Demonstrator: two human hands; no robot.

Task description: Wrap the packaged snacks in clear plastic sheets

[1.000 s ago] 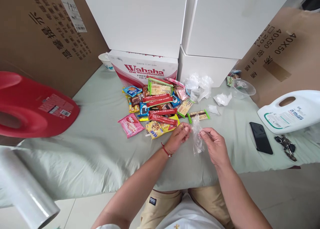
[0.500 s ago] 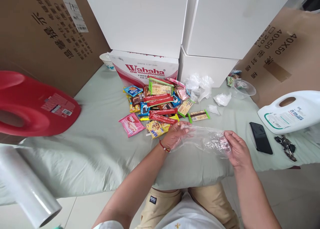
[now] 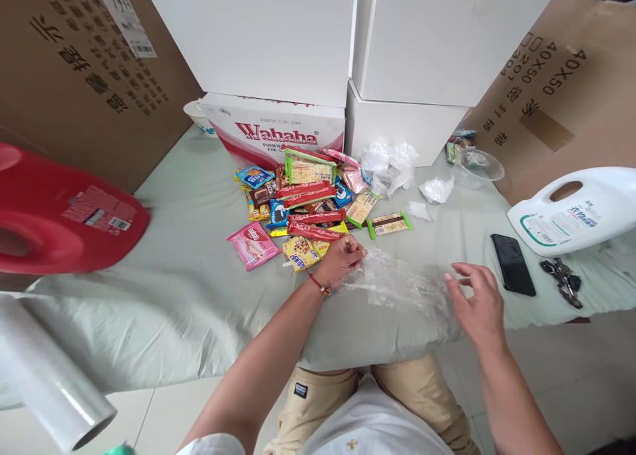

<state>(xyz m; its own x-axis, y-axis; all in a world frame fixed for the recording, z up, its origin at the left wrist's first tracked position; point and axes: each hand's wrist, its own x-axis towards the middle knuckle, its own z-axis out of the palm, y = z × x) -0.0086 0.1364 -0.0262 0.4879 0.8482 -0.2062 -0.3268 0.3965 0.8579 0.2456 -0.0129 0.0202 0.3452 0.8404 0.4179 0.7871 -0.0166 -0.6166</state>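
A clear plastic bag (image 3: 402,284) stretches rightward from my left hand (image 3: 340,261), whose fingers pinch one end of it. Beside the bag's far end is my right hand (image 3: 477,303), its thumb and fingers apart with nothing between them. Just beyond my left hand lies a heap of wrapped snacks: red-wrapped bars (image 3: 315,231), a yellow cookie packet (image 3: 299,253) and green-edged biscuit packs (image 3: 311,170). A pink wafer packet (image 3: 253,245) lies at the heap's left, and a single biscuit pack (image 3: 390,224) at its right.
Crumpled clear bags (image 3: 390,162) and a clear bowl (image 3: 477,169) sit farther back. At right are a phone (image 3: 513,264), keys (image 3: 562,281) and a white detergent jug (image 3: 576,210). A red jug (image 3: 69,210) and a plastic film roll (image 3: 54,369) are at left; a Wahaha box (image 3: 278,132) stands behind.
My right hand has let go of the bag and its fingers have spread. The bag has sunk lower toward the cloth, while my left hand still pinches its end.
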